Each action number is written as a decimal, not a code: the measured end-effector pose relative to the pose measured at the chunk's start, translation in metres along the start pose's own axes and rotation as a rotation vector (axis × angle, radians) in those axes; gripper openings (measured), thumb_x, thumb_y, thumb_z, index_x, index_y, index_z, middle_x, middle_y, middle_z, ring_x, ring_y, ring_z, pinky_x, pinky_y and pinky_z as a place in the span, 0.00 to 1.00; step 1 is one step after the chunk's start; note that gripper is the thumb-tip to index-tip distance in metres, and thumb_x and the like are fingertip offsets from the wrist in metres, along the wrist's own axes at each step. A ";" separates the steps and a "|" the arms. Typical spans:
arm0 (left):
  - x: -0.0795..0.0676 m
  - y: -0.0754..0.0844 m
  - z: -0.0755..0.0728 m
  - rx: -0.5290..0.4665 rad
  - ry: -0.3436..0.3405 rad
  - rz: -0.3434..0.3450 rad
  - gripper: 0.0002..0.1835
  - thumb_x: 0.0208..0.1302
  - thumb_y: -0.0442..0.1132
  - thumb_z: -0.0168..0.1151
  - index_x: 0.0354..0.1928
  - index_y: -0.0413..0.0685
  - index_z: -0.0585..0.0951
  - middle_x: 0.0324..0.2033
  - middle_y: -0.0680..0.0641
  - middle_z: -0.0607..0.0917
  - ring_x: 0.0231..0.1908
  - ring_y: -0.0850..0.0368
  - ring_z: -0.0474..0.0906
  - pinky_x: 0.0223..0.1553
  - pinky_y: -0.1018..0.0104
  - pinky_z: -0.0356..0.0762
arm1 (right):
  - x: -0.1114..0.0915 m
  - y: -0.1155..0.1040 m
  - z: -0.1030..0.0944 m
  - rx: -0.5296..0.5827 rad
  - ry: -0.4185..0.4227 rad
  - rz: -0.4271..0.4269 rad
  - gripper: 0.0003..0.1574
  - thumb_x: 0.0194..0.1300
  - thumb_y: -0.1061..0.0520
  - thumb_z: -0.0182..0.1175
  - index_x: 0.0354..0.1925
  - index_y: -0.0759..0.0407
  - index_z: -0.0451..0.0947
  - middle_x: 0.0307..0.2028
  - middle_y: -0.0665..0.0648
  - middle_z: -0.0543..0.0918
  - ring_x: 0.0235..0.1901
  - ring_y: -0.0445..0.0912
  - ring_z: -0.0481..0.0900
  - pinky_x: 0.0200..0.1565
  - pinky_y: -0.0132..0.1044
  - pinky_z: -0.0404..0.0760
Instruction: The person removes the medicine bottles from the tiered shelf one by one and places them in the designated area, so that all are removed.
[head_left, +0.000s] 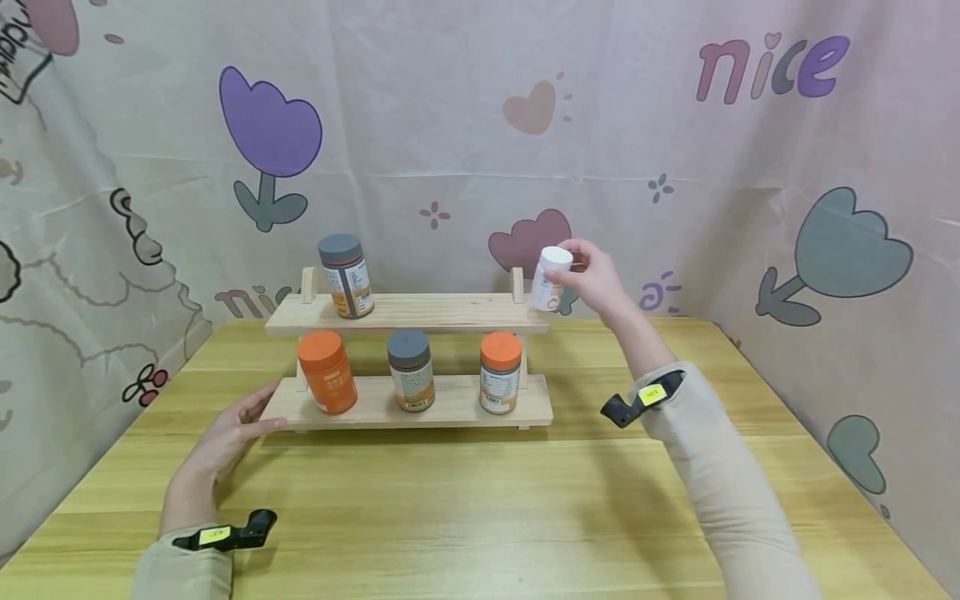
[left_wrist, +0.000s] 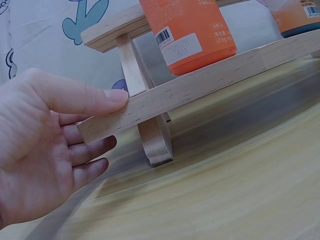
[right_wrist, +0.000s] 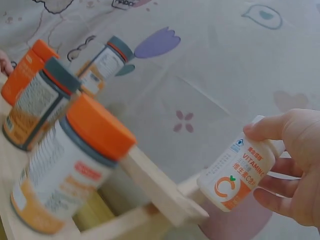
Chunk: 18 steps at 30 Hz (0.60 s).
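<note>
My right hand (head_left: 597,279) holds a small white vitamin C bottle (right_wrist: 232,172) by its upper part, between thumb and fingers. The bottle is at the right end of the upper board (head_left: 442,310) of a two-tier wooden rack; whether it touches the board I cannot tell. My left hand (left_wrist: 45,135) grips the left end of the lower board (left_wrist: 200,82), thumb on its edge and fingers behind and below. Close to that hand stands an orange bottle (head_left: 327,375) on the lower board.
On the lower board are also a grey-lidded jar (head_left: 411,373) and an orange-lidded jar (head_left: 500,375). Another grey-lidded jar (head_left: 347,279) stands at the left of the upper board. The rack rests on a wooden table (head_left: 450,508), with a printed cloth (head_left: 420,108) behind it.
</note>
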<state>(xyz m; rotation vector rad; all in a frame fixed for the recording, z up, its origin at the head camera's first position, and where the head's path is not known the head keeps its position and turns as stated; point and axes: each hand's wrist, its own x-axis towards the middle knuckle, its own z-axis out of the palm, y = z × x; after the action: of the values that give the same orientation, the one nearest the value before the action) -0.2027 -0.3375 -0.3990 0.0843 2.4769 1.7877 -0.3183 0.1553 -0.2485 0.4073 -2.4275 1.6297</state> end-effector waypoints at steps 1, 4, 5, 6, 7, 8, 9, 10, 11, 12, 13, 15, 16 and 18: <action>0.000 -0.001 0.000 0.000 0.003 -0.006 0.44 0.63 0.39 0.59 0.70 0.34 0.42 0.69 0.33 0.39 0.68 0.36 0.33 0.65 0.42 0.35 | -0.001 0.003 -0.003 -0.005 0.001 0.005 0.28 0.58 0.61 0.62 0.56 0.66 0.67 0.51 0.63 0.73 0.49 0.54 0.71 0.50 0.43 0.72; -0.001 -0.001 0.000 -0.003 0.004 -0.010 0.44 0.63 0.39 0.59 0.70 0.34 0.42 0.69 0.33 0.38 0.68 0.36 0.33 0.65 0.43 0.35 | -0.004 0.014 -0.011 -0.014 0.009 0.026 0.29 0.58 0.61 0.62 0.56 0.67 0.66 0.52 0.64 0.72 0.49 0.54 0.71 0.51 0.44 0.72; -0.001 -0.001 0.000 -0.004 0.001 -0.004 0.44 0.63 0.38 0.59 0.70 0.34 0.42 0.69 0.33 0.38 0.68 0.36 0.33 0.65 0.44 0.36 | -0.005 0.017 -0.013 -0.018 0.012 0.034 0.29 0.58 0.62 0.62 0.56 0.67 0.66 0.52 0.65 0.72 0.49 0.55 0.71 0.51 0.45 0.71; -0.001 -0.001 0.000 -0.005 0.000 0.002 0.44 0.64 0.38 0.59 0.70 0.34 0.42 0.69 0.33 0.38 0.68 0.36 0.33 0.66 0.47 0.37 | -0.006 0.021 -0.015 -0.021 0.013 0.042 0.29 0.58 0.62 0.62 0.56 0.67 0.65 0.52 0.65 0.72 0.50 0.55 0.71 0.51 0.45 0.71; -0.001 -0.001 0.000 -0.003 -0.001 0.007 0.44 0.64 0.38 0.58 0.70 0.34 0.42 0.69 0.33 0.38 0.68 0.36 0.34 0.68 0.52 0.39 | -0.007 0.025 -0.017 -0.026 0.013 0.054 0.29 0.58 0.62 0.62 0.56 0.67 0.65 0.53 0.66 0.72 0.50 0.55 0.71 0.52 0.46 0.71; -0.001 -0.001 0.000 -0.003 -0.002 0.010 0.43 0.64 0.38 0.58 0.70 0.34 0.41 0.69 0.33 0.38 0.68 0.36 0.34 0.68 0.53 0.39 | -0.009 0.029 -0.019 -0.031 0.012 0.064 0.30 0.58 0.62 0.62 0.57 0.68 0.65 0.53 0.66 0.71 0.51 0.56 0.70 0.53 0.47 0.71; -0.001 -0.001 0.000 0.002 -0.003 0.009 0.43 0.64 0.38 0.58 0.70 0.34 0.42 0.69 0.33 0.39 0.68 0.37 0.34 0.68 0.56 0.40 | -0.010 0.033 -0.020 -0.036 0.011 0.076 0.30 0.58 0.61 0.62 0.57 0.68 0.65 0.54 0.66 0.71 0.51 0.56 0.70 0.53 0.48 0.70; -0.001 -0.001 0.000 0.004 -0.005 0.013 0.43 0.64 0.38 0.57 0.70 0.34 0.41 0.69 0.33 0.39 0.68 0.37 0.35 0.68 0.57 0.41 | -0.012 0.038 -0.021 -0.039 0.008 0.084 0.31 0.58 0.61 0.62 0.57 0.68 0.64 0.54 0.67 0.71 0.52 0.57 0.70 0.54 0.49 0.70; -0.001 -0.001 0.000 0.007 -0.005 0.011 0.43 0.64 0.38 0.57 0.71 0.35 0.41 0.69 0.33 0.39 0.68 0.37 0.35 0.68 0.57 0.41 | -0.013 0.043 -0.022 -0.039 0.005 0.091 0.31 0.58 0.62 0.62 0.58 0.68 0.64 0.54 0.67 0.71 0.52 0.58 0.70 0.54 0.50 0.70; -0.001 -0.001 0.000 0.011 -0.003 0.008 0.43 0.64 0.38 0.58 0.71 0.35 0.41 0.69 0.33 0.39 0.68 0.37 0.35 0.68 0.56 0.40 | -0.015 0.047 -0.023 -0.042 0.001 0.098 0.32 0.58 0.62 0.62 0.58 0.69 0.64 0.55 0.68 0.71 0.53 0.58 0.70 0.55 0.50 0.70; 0.000 -0.001 0.000 0.016 -0.003 0.006 0.43 0.64 0.39 0.58 0.71 0.35 0.41 0.69 0.33 0.39 0.68 0.37 0.35 0.67 0.52 0.39 | -0.017 0.052 -0.024 -0.044 -0.001 0.104 0.32 0.58 0.62 0.62 0.58 0.69 0.63 0.55 0.68 0.70 0.53 0.59 0.70 0.56 0.51 0.70; 0.001 -0.001 0.000 0.019 -0.001 0.007 0.43 0.64 0.38 0.58 0.70 0.34 0.41 0.69 0.32 0.40 0.68 0.36 0.35 0.66 0.45 0.38 | -0.021 0.061 -0.024 -0.049 0.003 0.112 0.32 0.58 0.63 0.63 0.58 0.70 0.64 0.55 0.69 0.71 0.53 0.59 0.70 0.56 0.51 0.70; 0.001 -0.001 0.000 0.021 0.002 0.005 0.44 0.64 0.39 0.58 0.71 0.35 0.42 0.69 0.32 0.40 0.68 0.36 0.35 0.65 0.42 0.37 | -0.023 0.066 -0.024 -0.053 0.004 0.115 0.32 0.57 0.63 0.63 0.58 0.70 0.64 0.55 0.69 0.71 0.53 0.59 0.71 0.56 0.51 0.70; 0.002 0.000 0.000 0.025 0.006 0.000 0.44 0.64 0.39 0.59 0.70 0.34 0.42 0.69 0.32 0.40 0.68 0.36 0.35 0.65 0.41 0.37 | -0.025 0.074 -0.024 -0.059 0.008 0.119 0.32 0.57 0.63 0.63 0.57 0.70 0.64 0.55 0.70 0.71 0.53 0.60 0.71 0.56 0.52 0.70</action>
<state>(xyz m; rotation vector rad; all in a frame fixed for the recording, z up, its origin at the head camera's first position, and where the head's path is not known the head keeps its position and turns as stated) -0.2044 -0.3377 -0.3992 0.0809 2.5046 1.7598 -0.3187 0.2071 -0.3123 0.2511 -2.5309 1.5971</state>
